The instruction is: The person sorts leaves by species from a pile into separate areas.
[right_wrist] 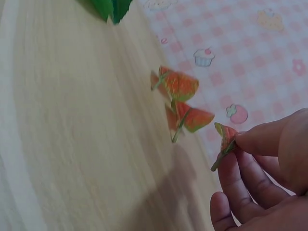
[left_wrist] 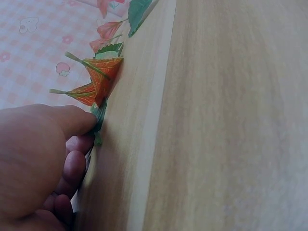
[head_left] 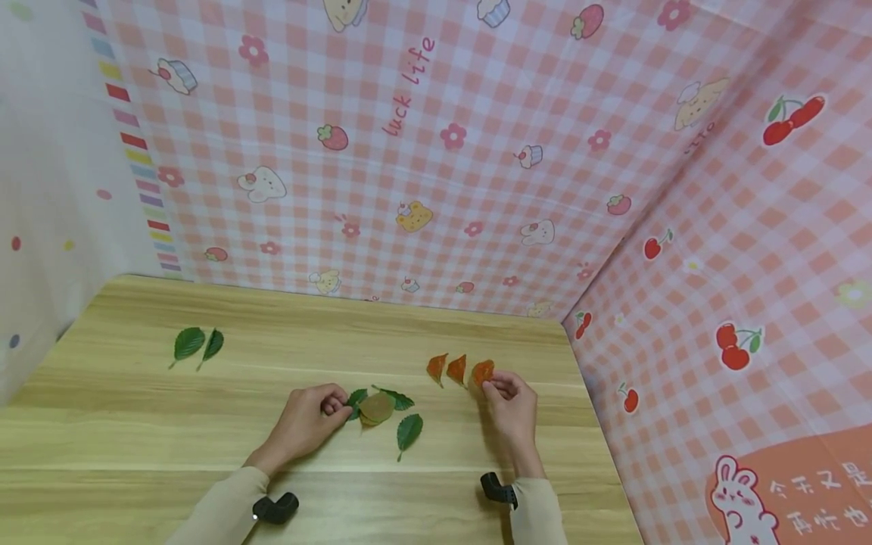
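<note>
My right hand (head_left: 512, 406) pinches an orange leaf (head_left: 482, 372) between thumb and fingers; the right wrist view shows its stem (right_wrist: 222, 156) pointing down. Two more orange leaves, one at the left (head_left: 437, 368) and one in the middle (head_left: 457, 369), lie beside it on the table. At the table's middle, my left hand (head_left: 306, 418) pinches the edge of a green leaf (head_left: 355, 403), its other fingers curled. Against that leaf lie overlapping yellowish-brown leaves (head_left: 377, 407), whose upturned faces look orange in the left wrist view (left_wrist: 102, 77). Another green leaf (head_left: 397, 398) sits just behind them.
A single green leaf (head_left: 409, 432) lies in front and to the right of the cluster. Two green leaves (head_left: 189, 344) lie at the far left of the wooden table (head_left: 102, 424). Pink checked cloth walls (head_left: 381, 182) stand behind and to the right.
</note>
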### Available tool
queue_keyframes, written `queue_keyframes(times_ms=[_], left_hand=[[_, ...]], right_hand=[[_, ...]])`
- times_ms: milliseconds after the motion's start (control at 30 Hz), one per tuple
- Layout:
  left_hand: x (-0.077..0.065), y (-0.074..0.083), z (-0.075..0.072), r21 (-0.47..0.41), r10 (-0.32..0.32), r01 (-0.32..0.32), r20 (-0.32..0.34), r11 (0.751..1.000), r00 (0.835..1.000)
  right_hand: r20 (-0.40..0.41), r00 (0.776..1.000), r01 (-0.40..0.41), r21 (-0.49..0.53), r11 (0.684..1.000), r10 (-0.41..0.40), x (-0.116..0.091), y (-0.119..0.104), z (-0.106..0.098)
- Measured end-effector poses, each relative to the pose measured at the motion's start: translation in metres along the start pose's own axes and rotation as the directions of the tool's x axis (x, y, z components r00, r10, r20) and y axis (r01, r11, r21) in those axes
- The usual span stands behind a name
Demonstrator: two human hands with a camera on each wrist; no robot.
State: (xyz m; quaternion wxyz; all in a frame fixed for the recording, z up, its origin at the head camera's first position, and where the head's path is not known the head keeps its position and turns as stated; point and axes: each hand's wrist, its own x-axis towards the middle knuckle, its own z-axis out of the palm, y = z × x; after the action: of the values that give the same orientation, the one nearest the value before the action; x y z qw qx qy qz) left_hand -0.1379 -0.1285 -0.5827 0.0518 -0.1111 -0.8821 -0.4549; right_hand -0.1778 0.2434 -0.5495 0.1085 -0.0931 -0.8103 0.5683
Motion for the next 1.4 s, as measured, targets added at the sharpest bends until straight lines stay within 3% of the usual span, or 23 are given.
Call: queue_keyframes(times_ms=[167,433,1400], left_hand=[[0.0,0.0,0.0,-0.011,0.006,-0.006,0.0,1.0,1.0],[-0.001,0.0,-0.001,-0.016,0.008,-0.008,0.005,1.0,1.0],[-0.001,0.0,0.002,0.004,0.024,-0.024,-0.025,1.0,0.999]], right_hand=[[0.01,1.0,0.004,-0.069,0.998,-0.004,0.011,0.006,0.001],[0.044,0.999,0.031,-0.062,0.998,-0.028,0.022,0.014,0.006],[0.077,0.997,0.004,-0.071,0.997,0.001,0.031,0.029,0.011]])
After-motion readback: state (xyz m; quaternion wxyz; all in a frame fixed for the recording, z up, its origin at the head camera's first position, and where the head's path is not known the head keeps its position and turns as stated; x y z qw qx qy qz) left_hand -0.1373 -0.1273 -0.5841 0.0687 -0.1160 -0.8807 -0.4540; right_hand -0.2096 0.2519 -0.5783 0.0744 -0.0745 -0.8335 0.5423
